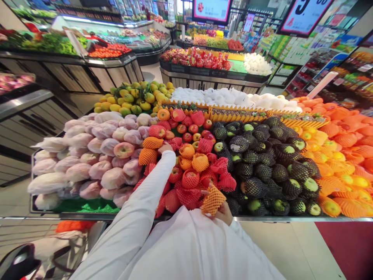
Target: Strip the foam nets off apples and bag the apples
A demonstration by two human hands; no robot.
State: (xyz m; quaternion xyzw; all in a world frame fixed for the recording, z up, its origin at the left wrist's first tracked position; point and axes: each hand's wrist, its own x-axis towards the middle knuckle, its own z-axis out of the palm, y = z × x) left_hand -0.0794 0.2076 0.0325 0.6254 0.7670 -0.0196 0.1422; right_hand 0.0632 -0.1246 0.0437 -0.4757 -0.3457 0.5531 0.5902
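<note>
My left hand (166, 147) reaches forward into the pile of apples, beside an apple-sized bundle in orange foam netting (153, 143). Its fingers are small and partly hidden, so their grip is unclear. Close to my body, my right hand (223, 213) holds an orange foam net (213, 200); whether fruit is inside does not show. Between the hands lie red apples in pink foam nets (190, 179) and several in orange nets (200, 162). Bare red apples (187, 137) sit farther back.
Paper-wrapped apples (99, 155) fill the left of the stand, and green fruit in black nets (266, 155) the right. Oranges (340, 179) lie farther right. Behind are yellow-green mangoes (136, 97) and white-wrapped fruit (227, 97). A cart with bags (58, 249) stands lower left.
</note>
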